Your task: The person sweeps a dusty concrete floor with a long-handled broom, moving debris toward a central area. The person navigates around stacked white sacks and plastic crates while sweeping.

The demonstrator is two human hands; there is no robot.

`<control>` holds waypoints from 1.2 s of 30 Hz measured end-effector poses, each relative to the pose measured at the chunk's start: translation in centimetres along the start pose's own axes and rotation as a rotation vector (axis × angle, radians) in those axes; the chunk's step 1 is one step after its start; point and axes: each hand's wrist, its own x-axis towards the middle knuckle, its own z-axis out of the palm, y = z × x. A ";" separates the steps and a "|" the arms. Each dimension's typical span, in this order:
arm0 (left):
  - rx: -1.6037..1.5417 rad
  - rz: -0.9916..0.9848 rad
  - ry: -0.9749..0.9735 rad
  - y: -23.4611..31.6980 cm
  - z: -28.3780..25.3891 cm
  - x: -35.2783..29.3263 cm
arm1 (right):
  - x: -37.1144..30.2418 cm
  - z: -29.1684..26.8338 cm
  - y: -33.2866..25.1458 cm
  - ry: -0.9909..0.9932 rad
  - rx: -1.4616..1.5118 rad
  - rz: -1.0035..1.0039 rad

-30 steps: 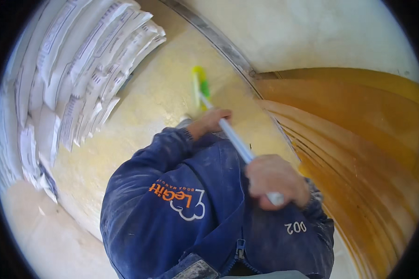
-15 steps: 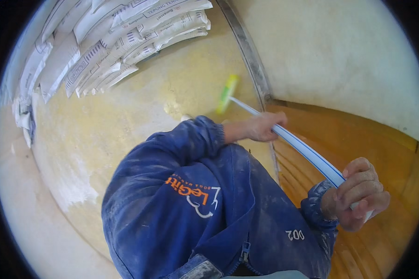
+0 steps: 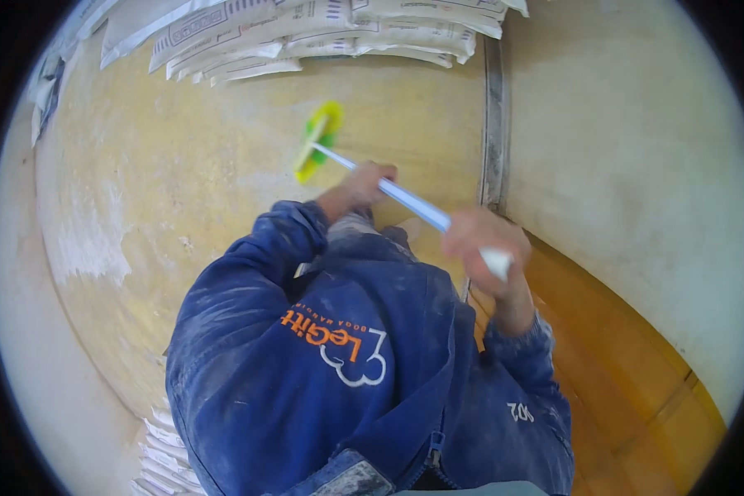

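Observation:
A broom with a yellow-and-green head [image 3: 318, 142] and a white, blue-striped handle [image 3: 417, 205] slants across in front of me. My left hand [image 3: 364, 185] wraps round the handle's lower part, closer to the head. Near the handle's white top end, my right hand [image 3: 489, 246] is closed around it, blurred by motion. The broom head is over the yellow floor [image 3: 223, 149], also smeared; whether its bristles touch the floor I cannot tell. Both sleeves are blue and dusted with white.
Stacked white sacks [image 3: 322, 37] line the far side, and more sacks [image 3: 165, 455] show at lower left. A grey metal strip [image 3: 494, 124] borders a pale wall [image 3: 620, 124] on the right. Orange-brown sheeting or flooring [image 3: 620, 347] lies at lower right.
Both hands and the broom have moved left, the broom head sweeping left across the floor. The right hand has also risen in the picture. My view has turned, shifting the sacks right.

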 end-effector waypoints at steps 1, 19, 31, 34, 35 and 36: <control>0.026 -0.058 0.070 -0.7 -1.6 -0.1 | 1.4 1.1 1.4 0.022 0.111 0.071; -0.237 0.510 0.217 6.4 -5.9 14.0 | 17.3 -0.4 -6.6 -0.201 -0.394 -0.042; 0.242 -0.144 0.191 -3.5 -18.1 10.5 | 20.8 -7.8 7.8 -0.113 0.278 0.197; -0.064 -0.084 0.170 5.2 -18.6 16.5 | 25.6 -13.3 0.1 -0.021 0.146 0.164; -0.063 -0.031 0.073 8.4 -19.1 18.6 | 27.0 -14.5 -2.9 -0.005 0.083 0.154; -0.143 0.150 0.042 11.2 -18.5 21.0 | 27.8 -16.0 -6.0 -0.068 -0.102 0.068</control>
